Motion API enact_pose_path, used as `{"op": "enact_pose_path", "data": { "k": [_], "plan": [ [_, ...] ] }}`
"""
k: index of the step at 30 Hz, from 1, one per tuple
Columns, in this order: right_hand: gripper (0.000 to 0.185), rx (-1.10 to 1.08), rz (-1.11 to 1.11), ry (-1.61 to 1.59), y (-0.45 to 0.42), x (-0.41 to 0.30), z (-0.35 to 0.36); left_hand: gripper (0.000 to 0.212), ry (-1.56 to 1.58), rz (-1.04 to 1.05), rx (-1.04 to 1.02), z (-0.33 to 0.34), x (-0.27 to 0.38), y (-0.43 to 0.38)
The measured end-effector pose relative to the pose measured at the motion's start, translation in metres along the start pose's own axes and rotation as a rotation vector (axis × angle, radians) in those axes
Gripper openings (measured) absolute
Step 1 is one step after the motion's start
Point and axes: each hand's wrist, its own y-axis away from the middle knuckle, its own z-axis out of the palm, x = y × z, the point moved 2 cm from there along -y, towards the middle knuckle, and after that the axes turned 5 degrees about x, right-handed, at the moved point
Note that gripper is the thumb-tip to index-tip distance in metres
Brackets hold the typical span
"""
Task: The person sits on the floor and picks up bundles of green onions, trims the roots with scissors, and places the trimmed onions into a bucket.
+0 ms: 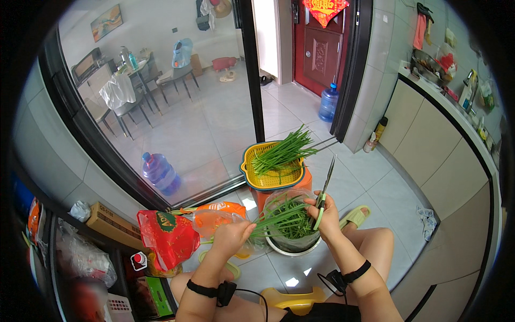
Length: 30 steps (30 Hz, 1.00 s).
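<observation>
My left hand (232, 237) grips a bunch of long green stalks, like garlic chives (277, 219), stretched over a bag-lined metal bowl (295, 252). Cut green pieces (295, 227) lie in that bowl. Green-handled scissors (321, 207) are in my right hand (325, 209), at the bowl's right side, their blades pointing up and away. The fingertips of my right hand are close to the far ends of the stalks; whether they touch is unclear. Beyond the bowl, a yellow basket with a dark rim (247, 177) holds more whole stalks (281, 155) and stands on an orange stool (307, 179).
A red bag (169, 241) and an orange bag (229, 208) lie left of the bowl. A cardboard box (114, 227) and shelves stand farther left. A yellow stool (293, 300) is beneath me. Glass door panels rise ahead; cabinets (426, 129) curve along the right.
</observation>
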Motion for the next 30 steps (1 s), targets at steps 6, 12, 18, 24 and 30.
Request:
{"op": "enact_pose_path", "data": {
  "k": [6,12,18,24,30],
  "plan": [
    [0.046,-0.082,0.030,-0.005,-0.002,-0.002,0.002,0.028,0.008,-0.009,0.002,0.000,-0.002,0.002],
    [0.045,-0.154,0.034,0.131,0.000,0.004,-0.002,0.031,0.000,-0.024,-0.017,0.002,-0.001,0.002],
    [0.045,-0.181,0.084,0.057,0.006,0.000,0.000,0.034,0.078,-0.097,0.003,0.003,-0.004,0.001],
    [0.045,-0.084,0.047,-0.067,-0.003,-0.002,-0.004,0.035,0.117,-0.122,0.008,0.004,-0.008,0.002],
    [0.046,-0.039,0.024,-0.005,-0.008,-0.004,-0.006,0.037,0.149,-0.166,-0.037,0.001,-0.003,0.001]
  ]
}}
